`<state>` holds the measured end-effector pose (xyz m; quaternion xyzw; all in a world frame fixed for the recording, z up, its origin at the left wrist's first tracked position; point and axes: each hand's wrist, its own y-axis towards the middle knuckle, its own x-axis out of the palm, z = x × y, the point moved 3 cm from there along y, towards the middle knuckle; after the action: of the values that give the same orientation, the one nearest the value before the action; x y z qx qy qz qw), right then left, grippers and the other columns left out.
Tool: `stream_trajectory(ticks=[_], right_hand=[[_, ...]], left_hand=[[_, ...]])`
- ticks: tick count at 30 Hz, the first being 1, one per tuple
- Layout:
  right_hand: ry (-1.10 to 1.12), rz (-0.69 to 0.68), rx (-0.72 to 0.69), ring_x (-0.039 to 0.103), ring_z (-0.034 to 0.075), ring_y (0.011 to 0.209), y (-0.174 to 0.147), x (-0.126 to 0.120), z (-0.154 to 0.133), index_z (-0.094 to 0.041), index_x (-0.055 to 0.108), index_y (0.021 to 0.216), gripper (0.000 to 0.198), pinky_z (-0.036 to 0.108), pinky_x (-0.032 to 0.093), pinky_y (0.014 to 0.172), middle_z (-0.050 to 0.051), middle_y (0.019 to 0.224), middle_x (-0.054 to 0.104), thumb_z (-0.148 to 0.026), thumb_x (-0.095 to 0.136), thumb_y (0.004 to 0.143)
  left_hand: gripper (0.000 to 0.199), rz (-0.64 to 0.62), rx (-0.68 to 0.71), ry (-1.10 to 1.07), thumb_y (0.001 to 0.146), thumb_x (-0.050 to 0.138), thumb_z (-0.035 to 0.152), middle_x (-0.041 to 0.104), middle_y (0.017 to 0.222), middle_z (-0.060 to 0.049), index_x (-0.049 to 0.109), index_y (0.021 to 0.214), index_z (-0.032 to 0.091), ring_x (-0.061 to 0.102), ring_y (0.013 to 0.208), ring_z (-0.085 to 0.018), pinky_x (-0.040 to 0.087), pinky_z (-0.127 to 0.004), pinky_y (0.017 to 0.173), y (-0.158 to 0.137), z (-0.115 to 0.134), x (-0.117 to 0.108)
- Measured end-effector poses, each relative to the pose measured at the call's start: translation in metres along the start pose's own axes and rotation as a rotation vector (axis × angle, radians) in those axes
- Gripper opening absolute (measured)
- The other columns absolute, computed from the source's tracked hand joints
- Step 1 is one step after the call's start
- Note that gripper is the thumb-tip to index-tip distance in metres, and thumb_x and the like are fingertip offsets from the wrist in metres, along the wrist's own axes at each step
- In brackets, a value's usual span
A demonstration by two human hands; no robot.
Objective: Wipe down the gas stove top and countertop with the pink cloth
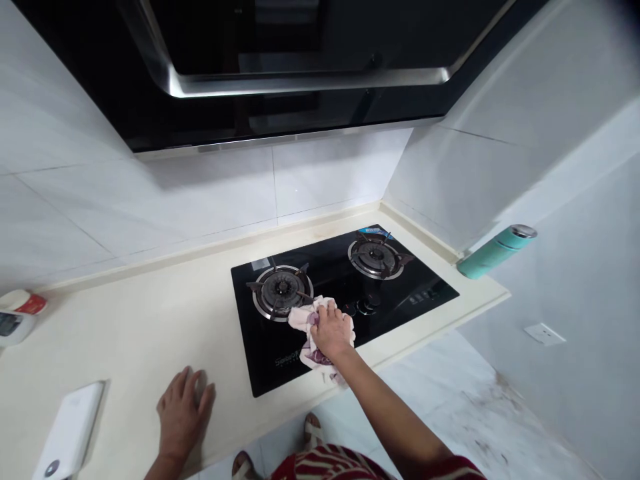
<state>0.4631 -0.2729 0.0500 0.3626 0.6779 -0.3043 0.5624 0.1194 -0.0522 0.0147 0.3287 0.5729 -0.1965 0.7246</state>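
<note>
Right hand: I see my right hand (331,331) palm down on the cloth, fingers stretched over it; whether they also pinch the fabric I cannot tell.
Cloth: the rumpled white and purple cloth (313,347) lies under that hand on the near part of the stove, its near end reaching past the glass edge.
Stove: the black glass stove (273,343) sits in the pale table (140,327).
Left burner: the left burner (283,288) is just beyond the cloth, to its left.
Knob: a dark knob (371,303) is just right of the cloth.
Right burner: the right burner (376,259) is farther off, beyond the knob.
Left hand: my left hand (181,410) rests empty on the table, left of the stove, fingers loosely spread.
White device: a flat white device (70,430) lies near, left of the left hand.
Flask: a mint-green flask (497,251) with a metallic lid stands at the table's far right edge.
Socket: a wall socket (545,334) is on the right.
Hood: a black range hood (310,110) hangs above the stove.
</note>
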Motion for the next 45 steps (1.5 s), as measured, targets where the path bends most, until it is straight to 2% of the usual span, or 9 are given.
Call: stream_trajectory(ticks=[4, 8, 14, 20, 25, 29, 35, 41, 45], right_hand=[[-0.013, -0.009, -0.034, 0.044, 0.042, 0.126, 0.010, 0.000, -0.011, -0.008, 0.050, 0.143, 0.069, 0.053, 0.030, 0.099, 0.028, 0.152, 0.041, -0.051, 0.054, 0.089], [-0.013, 0.007, -0.165, 0.042, 0.037, 0.127, -0.016, -0.001, 0.008, -0.016, 0.059, 0.133, 0.055, 0.052, 0.029, 0.103, 0.018, 0.149, 0.048, -0.052, 0.051, 0.092], [-0.082, 0.076, -0.129, 0.043, 0.031, 0.125, -0.050, -0.001, 0.095, -0.021, 0.064, 0.121, 0.034, 0.047, 0.033, 0.099, 0.012, 0.137, 0.058, -0.035, 0.052, 0.092], [-0.168, 0.121, 0.093, 0.043, 0.031, 0.123, -0.011, -0.013, 0.192, -0.021, 0.063, 0.125, 0.038, 0.048, 0.037, 0.095, 0.011, 0.141, 0.055, -0.036, 0.045, 0.094], [-0.120, 0.103, 0.183, 0.038, 0.031, 0.130, 0.006, -0.019, 0.216, -0.026, 0.060, 0.131, 0.044, 0.051, 0.036, 0.099, 0.006, 0.148, 0.049, -0.040, 0.043, 0.092], [-0.090, 0.123, 0.251, 0.039, 0.032, 0.127, -0.019, -0.013, 0.184, -0.023, 0.063, 0.124, 0.041, 0.051, 0.039, 0.095, 0.009, 0.145, 0.050, -0.041, 0.041, 0.094], [-0.109, 0.018, 0.095, 0.043, 0.037, 0.120, -0.070, 0.000, 0.066, -0.014, 0.064, 0.111, 0.042, 0.052, 0.038, 0.093, 0.020, 0.125, 0.058, -0.048, 0.048, 0.093], [0.041, -0.185, -0.483, 0.044, 0.036, 0.117, -0.097, 0.005, -0.066, -0.018, 0.062, 0.122, 0.051, 0.059, 0.036, 0.097, 0.017, 0.131, 0.057, -0.057, 0.053, 0.091], [0.085, -0.189, -0.851, 0.042, 0.034, 0.121, -0.101, 0.009, -0.127, -0.018, 0.060, 0.124, 0.053, 0.061, 0.034, 0.101, 0.015, 0.136, 0.054, -0.060, 0.053, 0.092]], left_hand=[[0.044, -0.002, -0.011, 0.000, 0.095, 0.040, 0.050, 0.055, 0.141, -0.013, 0.061, 0.124, 0.024, 0.045, 0.134, -0.030, 0.037, -0.049, 0.107, 0.000, 0.000, -0.001], [0.048, -0.007, 0.013, -0.002, 0.096, 0.037, 0.049, 0.054, 0.142, -0.015, 0.062, 0.125, 0.020, 0.045, 0.134, -0.031, 0.037, -0.050, 0.105, 0.000, -0.002, 0.002], [0.049, 0.021, 0.039, 0.011, 0.097, 0.035, 0.051, 0.055, 0.142, -0.014, 0.063, 0.124, 0.020, 0.047, 0.132, -0.031, 0.038, -0.049, 0.103, -0.001, -0.007, 0.007], [0.049, 0.041, 0.048, 0.017, 0.097, 0.035, 0.050, 0.055, 0.142, -0.014, 0.063, 0.124, 0.021, 0.047, 0.132, -0.031, 0.038, -0.048, 0.103, -0.001, -0.006, 0.005], [0.047, 0.027, 0.042, 0.018, 0.097, 0.037, 0.050, 0.055, 0.141, -0.015, 0.063, 0.123, 0.020, 0.047, 0.132, -0.031, 0.037, -0.048, 0.104, -0.001, -0.001, 0.000], [0.045, 0.008, 0.026, 0.016, 0.096, 0.041, 0.048, 0.054, 0.142, -0.015, 0.063, 0.123, 0.020, 0.046, 0.133, -0.031, 0.036, -0.049, 0.105, 0.000, 0.001, 0.000], [0.045, -0.011, 0.038, 0.052, 0.097, 0.040, 0.046, 0.053, 0.142, -0.017, 0.062, 0.124, 0.018, 0.043, 0.135, -0.032, 0.034, -0.050, 0.107, -0.001, 0.006, -0.002], [0.046, -0.001, 0.043, 0.068, 0.097, 0.038, 0.047, 0.054, 0.141, -0.017, 0.062, 0.123, 0.017, 0.044, 0.134, -0.032, 0.035, -0.049, 0.106, -0.001, 0.007, -0.004], [0.047, 0.008, 0.045, 0.058, 0.097, 0.039, 0.046, 0.055, 0.141, -0.017, 0.063, 0.124, 0.017, 0.046, 0.132, -0.033, 0.036, -0.049, 0.104, 0.000, 0.004, -0.001]])
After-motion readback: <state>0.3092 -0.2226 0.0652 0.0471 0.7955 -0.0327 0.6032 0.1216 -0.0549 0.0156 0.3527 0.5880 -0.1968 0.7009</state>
